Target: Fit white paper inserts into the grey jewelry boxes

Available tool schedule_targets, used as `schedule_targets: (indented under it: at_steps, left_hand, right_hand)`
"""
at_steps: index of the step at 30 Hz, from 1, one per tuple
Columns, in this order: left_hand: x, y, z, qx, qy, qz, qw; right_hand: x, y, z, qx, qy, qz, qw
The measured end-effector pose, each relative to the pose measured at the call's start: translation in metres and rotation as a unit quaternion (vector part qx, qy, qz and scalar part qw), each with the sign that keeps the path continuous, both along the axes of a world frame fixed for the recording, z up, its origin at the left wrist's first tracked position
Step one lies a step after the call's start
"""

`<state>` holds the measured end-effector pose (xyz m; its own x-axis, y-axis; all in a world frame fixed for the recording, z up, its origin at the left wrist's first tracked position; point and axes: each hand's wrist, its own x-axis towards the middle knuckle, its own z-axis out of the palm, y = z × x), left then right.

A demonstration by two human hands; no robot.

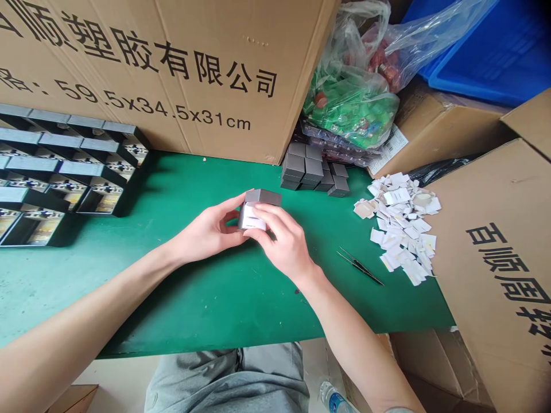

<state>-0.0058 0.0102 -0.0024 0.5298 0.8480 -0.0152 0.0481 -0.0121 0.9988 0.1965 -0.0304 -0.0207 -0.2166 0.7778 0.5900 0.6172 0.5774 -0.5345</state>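
Observation:
Over the middle of the green table, my left hand [219, 225] is closed around a small dark grey box [262, 197] from its left side. A white card [252, 219] with a short dark line of print shows at the box's near face. My right hand [282, 236] pinches this card, with fingers over its right part and the thumb below. Whether the card sits inside the box or only against it, I cannot tell. To the right of my right hand lies a pair of tweezers [360, 267] on the table.
Behind my hands, several grey boxes [303, 166] are stacked beside a large carton [181, 69]. White cards lie in a loose pile [404, 221] at right, near another carton [495, 229]. Black trays [103, 166] stand at left. Plastic bags [357, 103] and a blue bin [482, 51] are at the back right.

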Motion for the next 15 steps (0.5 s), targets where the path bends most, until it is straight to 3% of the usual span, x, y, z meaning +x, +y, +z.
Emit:
schedule_targets:
  at_steps: [5, 8, 11, 15]
  left_hand:
    - [0.0012, 0.0002, 0.0066, -0.124, -0.077, 0.009, 0.989]
    - [0.0052, 0.0014, 0.0074, -0.131, -0.088, 0.047, 0.986]
    - [0.0074, 0.0023, 0.0076, -0.128, -0.081, 0.042, 0.987]
    - [0.0084, 0.0024, 0.0086, -0.138, -0.103, 0.058, 0.983]
  right_hand:
    - [0.0015, 0.0011, 0.0038, -0.001, -0.031, 0.0, 1.0]
    - [0.0002, 0.0012, 0.0052, -0.007, -0.037, 0.013, 0.999]
    - [0.0001, 0.0013, 0.0057, 0.002, -0.011, 0.027, 1.0]
    - [0.0029, 0.0009, 0.0063, -0.001, 0.022, 0.002, 1.0]
